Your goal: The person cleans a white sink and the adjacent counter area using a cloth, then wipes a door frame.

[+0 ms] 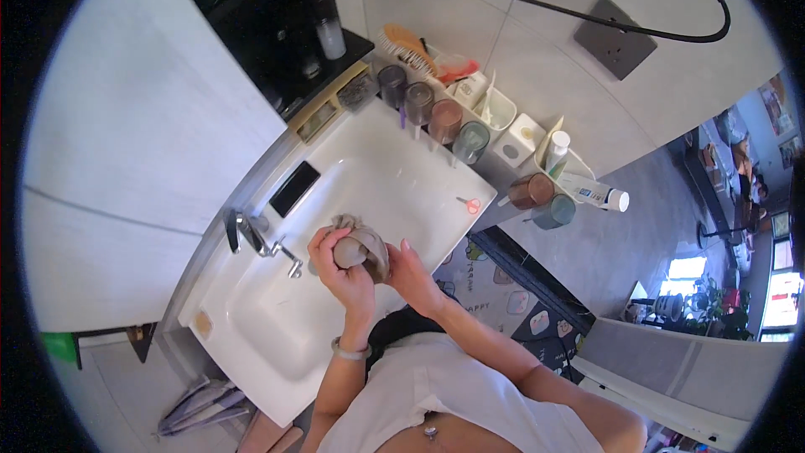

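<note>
Above the white sink (277,358), a grey-brown cloth (375,250) is bunched up between my two hands. A rounded, paler beige part shows in its middle; whether it is a fold or a separate object I cannot make out. My left hand (345,278) grips the bundle from the left, thumb and fingers curled round it. At the bundle's right side my right hand (412,281) holds on with its fingertips, thumb pointing up, some fingers hidden behind the cloth. The chrome faucet (256,236) stands just left of my hands.
A dark phone-like slab (295,189) lies on the sink's back ledge. Small red-handled scissors (470,204) rest on the right rim. Tinted cups (444,121) hang upside down from a wall shelf with a hairbrush (407,48) and a toothpaste tube (591,191). A mirror cabinet (126,117) rises left.
</note>
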Motion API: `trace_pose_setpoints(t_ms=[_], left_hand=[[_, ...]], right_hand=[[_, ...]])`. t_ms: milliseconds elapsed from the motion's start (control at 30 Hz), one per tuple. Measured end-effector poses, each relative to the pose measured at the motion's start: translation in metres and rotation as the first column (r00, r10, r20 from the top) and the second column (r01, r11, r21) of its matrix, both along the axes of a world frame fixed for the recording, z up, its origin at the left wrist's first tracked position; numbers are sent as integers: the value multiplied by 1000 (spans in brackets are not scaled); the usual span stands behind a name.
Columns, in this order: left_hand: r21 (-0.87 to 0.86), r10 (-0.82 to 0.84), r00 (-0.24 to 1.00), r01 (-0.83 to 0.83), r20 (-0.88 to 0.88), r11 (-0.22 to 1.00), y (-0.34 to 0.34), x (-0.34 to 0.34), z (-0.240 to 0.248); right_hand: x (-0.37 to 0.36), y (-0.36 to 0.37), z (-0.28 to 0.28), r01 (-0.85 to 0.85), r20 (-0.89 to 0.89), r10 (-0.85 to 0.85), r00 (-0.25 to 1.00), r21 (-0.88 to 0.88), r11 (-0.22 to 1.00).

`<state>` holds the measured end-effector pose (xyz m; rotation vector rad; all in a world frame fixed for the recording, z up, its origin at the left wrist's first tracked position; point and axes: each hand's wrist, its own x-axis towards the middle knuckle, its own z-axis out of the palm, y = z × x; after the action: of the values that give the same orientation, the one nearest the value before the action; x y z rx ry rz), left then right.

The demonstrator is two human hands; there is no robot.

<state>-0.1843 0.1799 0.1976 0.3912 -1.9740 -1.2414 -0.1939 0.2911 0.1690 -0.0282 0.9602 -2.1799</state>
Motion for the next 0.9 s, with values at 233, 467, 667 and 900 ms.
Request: trace_pose_setpoints(t_ms=[233,467,667,900], left_hand=[[-418,-408,857,511,315,751,-23,63,22],[285,-444,896,433,-30,855,-81,73,18],[616,-810,268,775,-522,-142,-105,65,18],[81,-216,942,201,257,976,-65,57,-27]], right_hand=[[5,-4,26,-190,187,232,955,-219,957],[4,-27,28,-463,124,524,843,-331,823],[35,-64,28,-689,308,811,498,-427,586],[35,-110,-30,249,-424,-50,904,428,869]])
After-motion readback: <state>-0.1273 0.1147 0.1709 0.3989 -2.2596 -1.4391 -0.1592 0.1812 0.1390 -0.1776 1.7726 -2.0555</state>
